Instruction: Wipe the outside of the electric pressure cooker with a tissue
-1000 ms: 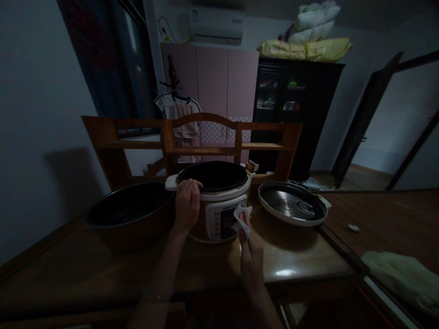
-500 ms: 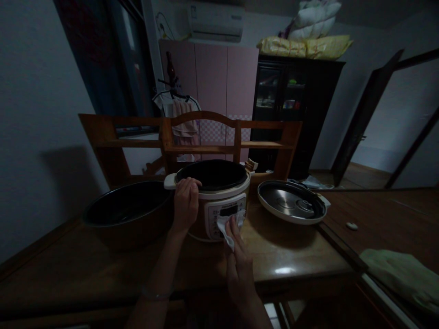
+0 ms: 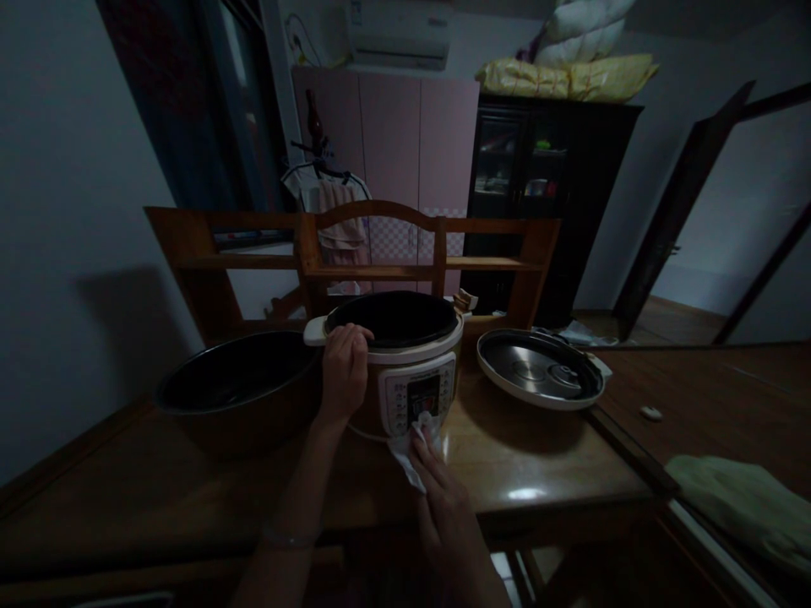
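Note:
An electric pressure cooker (image 3: 364, 393) with a white rim and front control panel stands lidless on the wooden desk, its inside dark. My left hand (image 3: 345, 371) is closed over the cooker's front-left rim, beside the white side handle. My right hand (image 3: 440, 498) presses a white wipe (image 3: 405, 456), thin like tissue, against the lower edge of the panel. The fingers lie together over it, and one end hangs down to the left. The panel's dark display (image 3: 423, 397) shows above the wipe.
A wide dark pot (image 3: 237, 405) stands left of the cooker. The cooker's lid (image 3: 538, 371) lies upturned on the right. Behind runs a wooden desk shelf (image 3: 373, 272). A small white object (image 3: 650, 413) and a pale green cloth (image 3: 741, 498) lie further right.
My right hand has slid the wipe down the control panel, uncovering the display. My left hand stays on the rim. The view has shifted slightly.

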The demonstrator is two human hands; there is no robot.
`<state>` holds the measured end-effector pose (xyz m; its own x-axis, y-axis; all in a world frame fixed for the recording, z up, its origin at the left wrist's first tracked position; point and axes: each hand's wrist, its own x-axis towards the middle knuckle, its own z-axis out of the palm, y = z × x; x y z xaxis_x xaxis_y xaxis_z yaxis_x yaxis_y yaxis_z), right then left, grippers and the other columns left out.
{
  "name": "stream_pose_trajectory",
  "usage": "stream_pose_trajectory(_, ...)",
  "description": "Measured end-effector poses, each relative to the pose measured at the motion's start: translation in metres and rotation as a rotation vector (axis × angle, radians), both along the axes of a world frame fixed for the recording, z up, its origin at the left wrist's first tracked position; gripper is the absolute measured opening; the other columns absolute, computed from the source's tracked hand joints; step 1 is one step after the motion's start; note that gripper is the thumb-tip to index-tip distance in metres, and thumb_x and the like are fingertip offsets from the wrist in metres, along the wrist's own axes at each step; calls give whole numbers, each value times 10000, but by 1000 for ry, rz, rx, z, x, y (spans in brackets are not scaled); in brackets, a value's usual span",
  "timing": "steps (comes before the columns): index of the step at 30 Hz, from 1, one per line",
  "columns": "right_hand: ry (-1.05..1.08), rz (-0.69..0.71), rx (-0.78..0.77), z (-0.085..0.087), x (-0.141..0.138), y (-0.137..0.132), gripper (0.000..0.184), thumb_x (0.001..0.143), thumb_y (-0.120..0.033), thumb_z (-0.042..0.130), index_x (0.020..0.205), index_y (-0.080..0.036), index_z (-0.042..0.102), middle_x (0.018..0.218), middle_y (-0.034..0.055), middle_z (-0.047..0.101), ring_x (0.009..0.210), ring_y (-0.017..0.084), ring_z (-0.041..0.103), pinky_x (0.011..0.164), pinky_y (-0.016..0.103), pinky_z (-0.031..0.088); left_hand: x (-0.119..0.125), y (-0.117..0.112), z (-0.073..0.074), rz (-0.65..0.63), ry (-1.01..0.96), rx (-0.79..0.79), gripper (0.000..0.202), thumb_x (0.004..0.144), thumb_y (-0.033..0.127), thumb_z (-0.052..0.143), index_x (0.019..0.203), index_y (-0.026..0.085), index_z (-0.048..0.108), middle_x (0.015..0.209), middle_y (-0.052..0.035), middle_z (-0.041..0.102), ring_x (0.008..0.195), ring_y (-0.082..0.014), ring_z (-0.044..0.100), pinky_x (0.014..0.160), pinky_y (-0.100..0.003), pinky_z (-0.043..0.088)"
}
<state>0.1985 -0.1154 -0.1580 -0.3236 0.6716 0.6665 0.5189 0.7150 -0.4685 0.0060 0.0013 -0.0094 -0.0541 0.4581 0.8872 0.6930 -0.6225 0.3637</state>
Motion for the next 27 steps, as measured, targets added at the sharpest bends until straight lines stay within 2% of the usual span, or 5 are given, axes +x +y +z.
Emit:
stream_pose_trajectory(7,130,-113,-91,-13,22,-5,574,957,-128,406,1510,-281,434,1557,39,449,1458,233,398,1181,490,391,0,0,0,-6,-10,3,347,1040,324,248,839,237,517,879,-50,595,900,-224,550,944,-408,402)
stream_pose_trajectory(11,454,-298,-191,-14,34,-3,463,1000,-302,411,1444,-253,535,1499,64,525,1420,268,458,1171,504,389,0,-1,1,0,-5,-1,354,1043,336,241,853,236,522,875,-50,592,891,-221,545,930,-404,403)
stream_pose_trajectory(15,780,-489,-279,-7,42,12,463,970,-471,461,1223,-177,713,1256,122,706,1217,314,632,1027,476,507,0,-1,1,5,-9,-3,366,1045,345,235,850,238,526,874,-50,599,897,-223,552,942,-404,398)
stream_pose_trajectory(22,1029,-390,-389,28,35,51,538,885,-564,559,1192,-154,723,1196,107,727,1167,279,643,974,399,506,0,0,0,9,1,-5,354,1043,334,242,850,234,522,864,-45,588,884,-221,543,925,-391,397)
stream_pose_trajectory(27,1061,-304,-439,55,18,52,550,885,-579,556,1197,-161,731,1193,113,724,1152,284,642,960,397,500,-1,1,-1,0,-4,4,340,1044,325,251,854,235,519,876,-43,587,899,-219,541,934,-392,392)
